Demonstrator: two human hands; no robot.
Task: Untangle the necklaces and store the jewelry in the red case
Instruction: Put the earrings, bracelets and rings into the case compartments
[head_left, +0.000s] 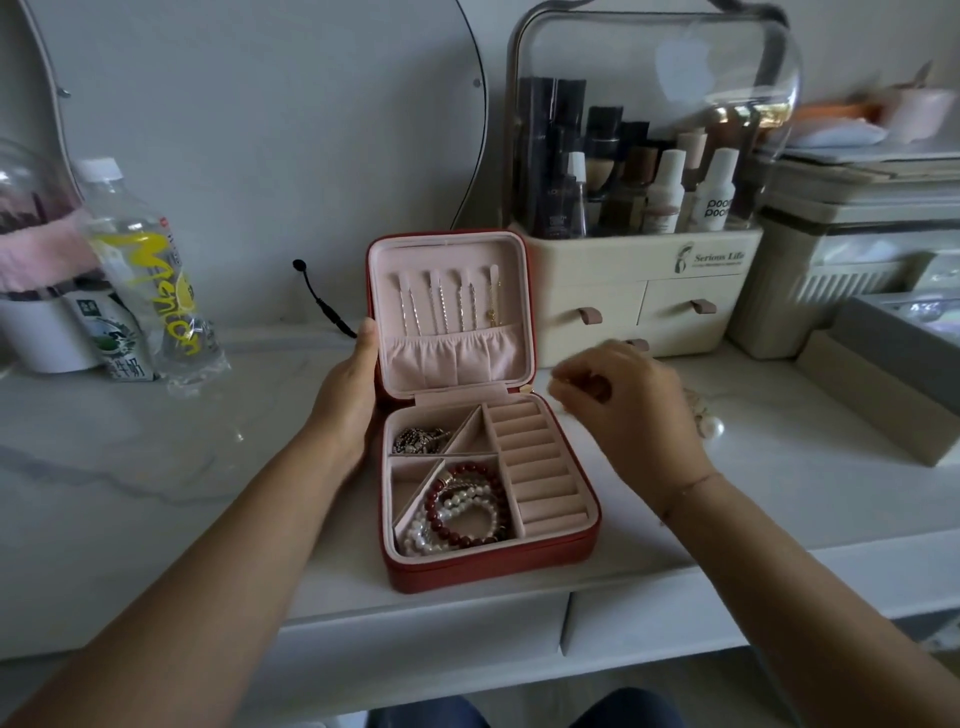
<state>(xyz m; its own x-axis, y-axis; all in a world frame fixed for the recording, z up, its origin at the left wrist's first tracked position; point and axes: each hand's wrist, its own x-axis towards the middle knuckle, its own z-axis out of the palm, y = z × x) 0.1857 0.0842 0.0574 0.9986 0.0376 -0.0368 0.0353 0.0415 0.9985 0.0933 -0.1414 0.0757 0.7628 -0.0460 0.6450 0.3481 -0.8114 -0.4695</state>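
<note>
Storing step, well along: square red jewellery case with pink lining (519, 566) sits open on the white marble-look vanity top (156, 441).
Left hand (345, 400) grips the raised lid's edge. Right hand (623, 400) hovers just right of the case, fingers curled (blurred, cannot tell if pinching anything). Loose pearl piece (709, 423) lies beyond it, probably the next pickup, and it calls for a fine pinch.

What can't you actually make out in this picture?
In the head view:
The right hand is motion-blurred; whether it pinches anything is unclear.
The pearl piece is mostly hidden behind that hand.
The left hand has fingers hidden behind the red case lid.
The silver chains are too small to count.
</note>
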